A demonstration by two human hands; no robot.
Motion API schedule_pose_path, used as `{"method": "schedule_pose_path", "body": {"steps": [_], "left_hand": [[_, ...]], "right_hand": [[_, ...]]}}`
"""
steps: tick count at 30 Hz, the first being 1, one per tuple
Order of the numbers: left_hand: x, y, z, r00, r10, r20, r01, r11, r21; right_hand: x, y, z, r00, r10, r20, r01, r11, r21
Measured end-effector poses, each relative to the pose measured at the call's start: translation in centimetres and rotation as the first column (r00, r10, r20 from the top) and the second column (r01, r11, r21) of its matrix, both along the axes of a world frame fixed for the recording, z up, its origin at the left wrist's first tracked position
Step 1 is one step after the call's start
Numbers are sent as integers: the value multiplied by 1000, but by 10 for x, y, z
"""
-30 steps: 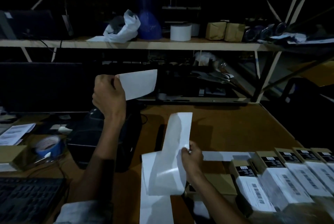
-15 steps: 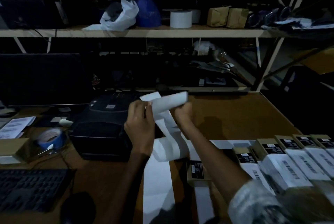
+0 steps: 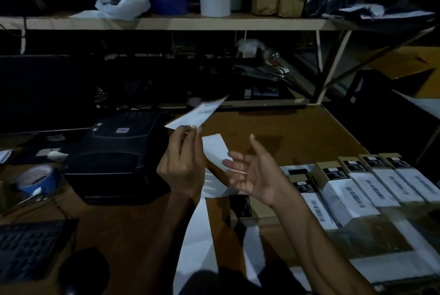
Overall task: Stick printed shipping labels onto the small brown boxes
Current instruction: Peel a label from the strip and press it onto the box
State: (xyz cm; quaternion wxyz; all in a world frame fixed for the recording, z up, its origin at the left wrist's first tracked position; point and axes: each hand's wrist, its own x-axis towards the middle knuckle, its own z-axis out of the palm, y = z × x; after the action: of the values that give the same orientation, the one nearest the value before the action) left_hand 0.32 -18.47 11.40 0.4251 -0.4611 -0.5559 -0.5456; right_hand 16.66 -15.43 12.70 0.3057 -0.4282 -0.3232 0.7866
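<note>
Your left fingers [image 3: 188, 135] pinch one printed label [image 3: 197, 113] by its near end, while your right hand [image 3: 252, 171] is spread, fingers straight, palm up, gripping nothing. The label is held in the air above the desk [image 3: 273, 128], its long axis running from your left hand [image 3: 183, 163] up and to the right toward the far edge. Between your hands hangs one white backing strip [image 3: 215, 152], which trails down toward the near edge. Along the desk's right edge I count five small brown boxes [image 3: 333, 175] in a row, each already bearing a white label; a sixth box [image 3: 242, 209] lies just under your right wrist. Left of your hands sits one black label printer [image 3: 114, 159]; farther left, one blue tape roll [image 3: 35, 179]. At the near left corner lies one keyboard [image 3: 28, 247].
</note>
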Motion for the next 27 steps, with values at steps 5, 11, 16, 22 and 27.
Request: {"method": "schedule_pose_path", "body": {"steps": [5,11,16,22,27], "left_hand": [[42,-11,-17,980,-116,-161,108,993,-56],[65,-15,-56,943,-295,-155,245,929,-276],[56,-17,-70,874,-483,54,460,786,-414],[29,-24,-115,750,-283,598,640,540,-546],[2,-25,-166,761,-207,615,646,326,-690]], "right_hand": [[4,-6,24,993,6,115,-37,964,263],[12,-6,14,959,-278,60,225,871,436],[22,0,-6,877,-474,77,374,775,510],[55,10,-23,869,-493,38,418,775,475],[72,4,-42,893,-442,82,357,808,469]]}}
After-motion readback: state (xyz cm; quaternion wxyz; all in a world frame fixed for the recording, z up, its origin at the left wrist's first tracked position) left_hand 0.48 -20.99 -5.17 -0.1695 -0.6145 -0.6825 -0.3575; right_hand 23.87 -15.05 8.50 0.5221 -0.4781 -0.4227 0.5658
